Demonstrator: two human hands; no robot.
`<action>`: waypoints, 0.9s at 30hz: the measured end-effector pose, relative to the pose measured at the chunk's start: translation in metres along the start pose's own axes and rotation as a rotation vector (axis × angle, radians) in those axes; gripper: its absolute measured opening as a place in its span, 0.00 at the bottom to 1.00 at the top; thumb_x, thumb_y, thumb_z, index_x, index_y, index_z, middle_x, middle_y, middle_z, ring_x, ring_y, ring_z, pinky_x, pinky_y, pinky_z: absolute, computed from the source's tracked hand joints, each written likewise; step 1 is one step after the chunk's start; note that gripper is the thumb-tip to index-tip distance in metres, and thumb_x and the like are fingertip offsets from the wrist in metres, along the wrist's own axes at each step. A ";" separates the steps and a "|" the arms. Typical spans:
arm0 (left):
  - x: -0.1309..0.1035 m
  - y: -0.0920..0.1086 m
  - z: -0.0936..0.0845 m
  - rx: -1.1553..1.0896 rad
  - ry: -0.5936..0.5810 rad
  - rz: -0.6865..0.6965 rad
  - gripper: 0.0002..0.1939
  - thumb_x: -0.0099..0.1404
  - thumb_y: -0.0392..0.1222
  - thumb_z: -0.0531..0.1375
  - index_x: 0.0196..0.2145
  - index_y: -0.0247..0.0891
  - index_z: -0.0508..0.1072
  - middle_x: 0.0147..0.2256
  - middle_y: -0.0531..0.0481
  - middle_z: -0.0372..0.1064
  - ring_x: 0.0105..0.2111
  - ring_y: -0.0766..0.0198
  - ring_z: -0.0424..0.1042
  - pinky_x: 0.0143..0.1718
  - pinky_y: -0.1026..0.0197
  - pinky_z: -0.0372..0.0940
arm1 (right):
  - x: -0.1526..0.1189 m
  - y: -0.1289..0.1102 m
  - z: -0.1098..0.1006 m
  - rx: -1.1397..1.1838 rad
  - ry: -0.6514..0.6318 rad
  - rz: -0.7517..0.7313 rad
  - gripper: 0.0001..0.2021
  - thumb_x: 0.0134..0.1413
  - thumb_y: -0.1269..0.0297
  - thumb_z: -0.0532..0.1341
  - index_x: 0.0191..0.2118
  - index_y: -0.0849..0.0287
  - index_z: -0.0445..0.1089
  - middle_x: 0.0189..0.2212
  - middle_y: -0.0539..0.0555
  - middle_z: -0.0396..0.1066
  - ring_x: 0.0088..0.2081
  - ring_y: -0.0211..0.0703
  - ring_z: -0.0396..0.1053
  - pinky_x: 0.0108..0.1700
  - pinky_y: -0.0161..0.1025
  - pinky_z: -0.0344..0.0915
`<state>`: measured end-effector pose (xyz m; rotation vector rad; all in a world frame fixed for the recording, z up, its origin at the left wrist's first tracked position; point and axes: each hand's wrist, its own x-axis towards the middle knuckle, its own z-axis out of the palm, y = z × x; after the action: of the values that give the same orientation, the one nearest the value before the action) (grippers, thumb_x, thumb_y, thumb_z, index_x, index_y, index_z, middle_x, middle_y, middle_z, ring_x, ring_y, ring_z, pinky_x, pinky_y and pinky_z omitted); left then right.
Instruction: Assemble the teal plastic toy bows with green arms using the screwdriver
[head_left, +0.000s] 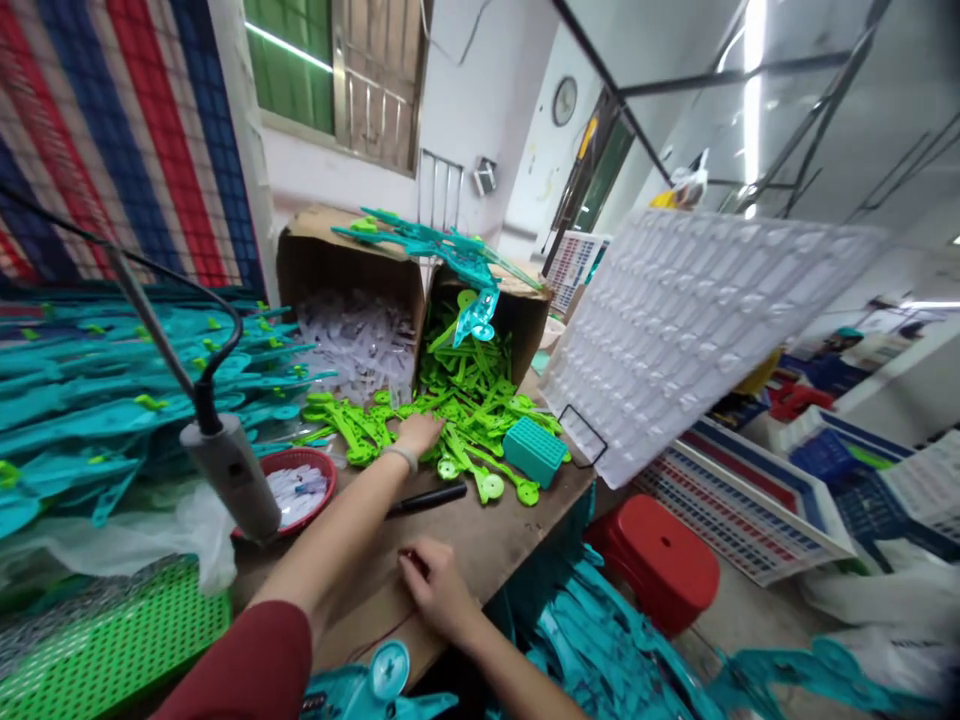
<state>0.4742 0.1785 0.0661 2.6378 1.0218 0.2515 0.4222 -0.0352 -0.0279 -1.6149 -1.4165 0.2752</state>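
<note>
My left hand (418, 436), at the end of a maroon sleeve, reaches into a heap of bright green plastic pieces (480, 455) with long stems and round ends. Its fingertips are bent down among the pieces, so their grip is hidden. Closer to me, my right hand (439, 585) rests above the brown tabletop (495, 545), fingers curled and thumb pressed against them. Whatever it holds, if anything, cannot be made out. Between the two hands lies a black pen-like tool (427, 499). A teal perforated block (534, 450) sits at the right side of the heap.
Two cardboard boxes (352, 240) open towards me, holding clear and green pieces. Teal parts (187, 360) are piled at left, more (600, 630) below right. A red bowl (327, 480), a grey stand (231, 475), a green basket (127, 640), a white panel (697, 310) and a red stool (664, 560) surround the table.
</note>
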 end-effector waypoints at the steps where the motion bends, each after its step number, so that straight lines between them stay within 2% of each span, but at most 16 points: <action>1: 0.002 0.003 0.001 -0.040 0.028 -0.034 0.20 0.70 0.48 0.61 0.55 0.36 0.70 0.53 0.42 0.70 0.48 0.55 0.74 0.48 0.47 0.73 | 0.000 0.000 -0.001 0.002 0.000 -0.008 0.09 0.60 0.69 0.58 0.39 0.59 0.76 0.31 0.54 0.76 0.33 0.42 0.73 0.39 0.36 0.67; 4: 0.000 0.001 -0.007 -0.151 0.169 -0.108 0.20 0.70 0.48 0.62 0.55 0.36 0.70 0.53 0.42 0.70 0.48 0.55 0.74 0.48 0.48 0.73 | 0.000 0.000 -0.001 0.025 0.009 -0.029 0.11 0.60 0.70 0.56 0.41 0.59 0.77 0.33 0.55 0.76 0.36 0.43 0.73 0.42 0.37 0.68; 7: -0.016 -0.007 -0.032 -0.237 0.373 -0.109 0.21 0.71 0.47 0.61 0.58 0.38 0.68 0.57 0.41 0.67 0.52 0.52 0.72 0.52 0.44 0.70 | 0.003 0.000 -0.001 0.079 0.043 -0.038 0.12 0.61 0.68 0.56 0.42 0.58 0.78 0.33 0.56 0.75 0.37 0.44 0.73 0.42 0.39 0.69; 9: -0.036 -0.011 -0.054 -0.280 0.495 -0.050 0.25 0.73 0.43 0.57 0.64 0.37 0.61 0.60 0.38 0.64 0.56 0.51 0.69 0.56 0.44 0.67 | 0.007 0.000 -0.003 0.139 0.077 -0.033 0.10 0.59 0.66 0.58 0.39 0.58 0.78 0.32 0.55 0.75 0.36 0.44 0.73 0.41 0.39 0.69; 11: -0.065 -0.016 -0.075 -0.310 0.545 0.037 0.32 0.73 0.39 0.55 0.70 0.35 0.49 0.57 0.35 0.68 0.53 0.51 0.72 0.55 0.49 0.66 | 0.011 -0.001 -0.007 0.217 0.135 0.002 0.09 0.59 0.61 0.61 0.36 0.58 0.78 0.28 0.54 0.73 0.32 0.43 0.72 0.37 0.39 0.70; 13: -0.103 -0.021 -0.089 -0.326 0.526 0.110 0.38 0.72 0.39 0.57 0.72 0.33 0.42 0.47 0.40 0.74 0.44 0.54 0.75 0.48 0.54 0.68 | 0.013 -0.009 -0.009 0.302 0.227 0.077 0.13 0.62 0.56 0.58 0.38 0.59 0.76 0.26 0.52 0.71 0.26 0.40 0.69 0.31 0.37 0.69; 14: -0.124 -0.024 -0.093 -0.337 0.512 0.133 0.40 0.71 0.40 0.58 0.72 0.33 0.42 0.41 0.44 0.75 0.39 0.56 0.75 0.44 0.56 0.68 | 0.013 -0.017 -0.009 0.342 0.274 0.125 0.15 0.64 0.55 0.55 0.41 0.59 0.74 0.26 0.52 0.70 0.25 0.39 0.68 0.29 0.36 0.68; 16: -0.164 -0.029 -0.097 -0.413 0.522 0.135 0.36 0.70 0.42 0.59 0.70 0.34 0.49 0.34 0.51 0.73 0.33 0.60 0.73 0.40 0.59 0.67 | 0.010 -0.042 -0.003 0.418 0.338 0.216 0.17 0.68 0.53 0.50 0.47 0.59 0.70 0.31 0.53 0.71 0.29 0.39 0.71 0.31 0.36 0.70; 17: -0.182 -0.031 -0.096 -0.489 0.549 0.110 0.33 0.70 0.44 0.59 0.68 0.34 0.54 0.32 0.52 0.71 0.32 0.62 0.71 0.39 0.60 0.66 | 0.008 -0.058 0.001 0.451 0.354 0.243 0.17 0.68 0.53 0.50 0.48 0.58 0.69 0.34 0.54 0.72 0.33 0.40 0.73 0.35 0.36 0.72; 19: -0.213 -0.032 -0.091 -0.727 0.614 0.010 0.28 0.70 0.46 0.58 0.64 0.34 0.60 0.33 0.52 0.70 0.32 0.63 0.70 0.39 0.60 0.66 | 0.005 -0.096 0.012 0.495 0.376 0.239 0.15 0.68 0.53 0.53 0.48 0.57 0.69 0.41 0.56 0.74 0.42 0.42 0.74 0.44 0.38 0.73; 22: -0.253 -0.030 -0.080 -1.002 0.589 -0.134 0.23 0.73 0.49 0.52 0.61 0.35 0.63 0.41 0.45 0.73 0.40 0.61 0.73 0.44 0.59 0.68 | 0.006 -0.141 0.030 0.430 0.390 0.142 0.12 0.67 0.56 0.54 0.45 0.58 0.70 0.40 0.56 0.74 0.42 0.43 0.73 0.48 0.40 0.71; 24: -0.281 -0.032 -0.073 -1.041 0.502 -0.145 0.20 0.73 0.51 0.51 0.55 0.36 0.68 0.45 0.43 0.74 0.46 0.59 0.74 0.49 0.57 0.68 | 0.007 -0.155 0.039 0.401 0.381 0.126 0.12 0.67 0.58 0.54 0.44 0.58 0.71 0.38 0.56 0.74 0.40 0.43 0.73 0.47 0.40 0.70; 27: -0.324 -0.044 -0.072 -1.020 0.336 -0.141 0.19 0.69 0.52 0.55 0.49 0.37 0.73 0.49 0.42 0.75 0.51 0.55 0.72 0.57 0.53 0.65 | 0.007 -0.154 0.041 0.375 0.323 0.105 0.11 0.67 0.61 0.55 0.44 0.59 0.72 0.38 0.55 0.73 0.40 0.42 0.72 0.45 0.39 0.70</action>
<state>0.1903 0.0041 0.1012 1.6185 0.8333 0.9198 0.2951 -0.0256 0.0679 -1.3531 -0.9710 0.3048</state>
